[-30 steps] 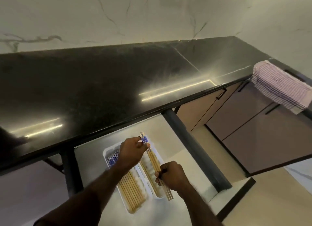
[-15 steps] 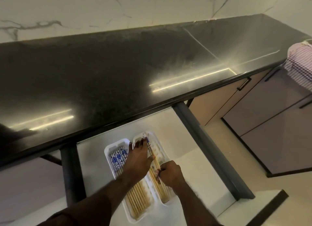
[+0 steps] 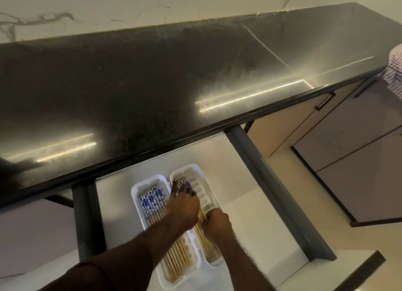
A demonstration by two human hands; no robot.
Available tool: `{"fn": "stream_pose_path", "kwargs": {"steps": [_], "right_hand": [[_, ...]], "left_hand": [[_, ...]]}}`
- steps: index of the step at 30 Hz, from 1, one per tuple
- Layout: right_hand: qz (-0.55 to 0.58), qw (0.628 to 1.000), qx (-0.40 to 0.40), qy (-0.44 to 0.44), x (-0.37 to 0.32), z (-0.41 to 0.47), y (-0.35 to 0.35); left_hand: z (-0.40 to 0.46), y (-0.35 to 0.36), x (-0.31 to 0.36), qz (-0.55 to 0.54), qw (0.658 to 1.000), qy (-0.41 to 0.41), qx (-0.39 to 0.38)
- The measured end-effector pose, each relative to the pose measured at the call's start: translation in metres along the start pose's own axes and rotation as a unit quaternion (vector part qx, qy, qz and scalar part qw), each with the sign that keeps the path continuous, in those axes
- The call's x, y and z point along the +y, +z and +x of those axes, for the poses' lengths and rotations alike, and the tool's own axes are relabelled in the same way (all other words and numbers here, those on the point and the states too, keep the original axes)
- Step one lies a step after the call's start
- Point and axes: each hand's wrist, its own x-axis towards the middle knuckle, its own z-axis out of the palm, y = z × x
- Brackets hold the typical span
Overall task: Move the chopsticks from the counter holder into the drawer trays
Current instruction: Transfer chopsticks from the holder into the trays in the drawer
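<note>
White plastic, 2 trays side by side in open drawer (image 3: 250, 203). Left tray (image 3: 139, 186): full row of chopsticks (image 3: 152, 200), blue-patterned ends far. Right tray (image 3: 203, 188): small bundle (image 3: 201, 214) lying lengthwise. Right hand (image 3: 216, 225), near, curled around bundle's plain middle. Left hand (image 3: 182, 206), just beyond, flat with fingers spread, pressing patterned ends down. Bundle sits under both hands, inside right tray. Risk, as judged: uneven release could let sticks roll crosswise or ride over the rim onto left row; pressure on the light tray may shift it. Far: black counter (image 3: 152, 84), holder not in view; checked cloth (image 3: 394, 66) at right edge.
</note>
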Motion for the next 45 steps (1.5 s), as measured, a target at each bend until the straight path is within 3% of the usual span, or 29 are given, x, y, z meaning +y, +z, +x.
{"fn": "stream_pose_path", "kwargs": {"steps": [9, 22, 30, 36, 45], "right_hand": [[-0.037, 0.989, 0.112, -0.085, 0.0, -0.018, 0.014], [-0.032, 0.985, 0.101, -0.139, -0.007, -0.029, 0.006], [0.005, 0.983, 0.138, -0.124, -0.017, -0.065, -0.021], [0.078, 0.968, 0.192, -0.143, -0.032, -0.116, -0.062], [0.103, 0.932, 0.273, -0.218, -0.05, -0.236, -0.11]], "left_hand": [[0.005, 0.001, 0.005, 0.05, 0.998, 0.01, -0.021], [-0.003, -0.003, 0.001, 0.038, 0.999, 0.01, -0.006], [-0.024, -0.035, -0.005, 0.019, 0.998, 0.038, 0.035], [-0.061, -0.061, -0.011, -0.082, 0.992, 0.04, 0.088], [-0.172, -0.14, -0.007, -0.154, 0.967, -0.011, 0.205]]}}
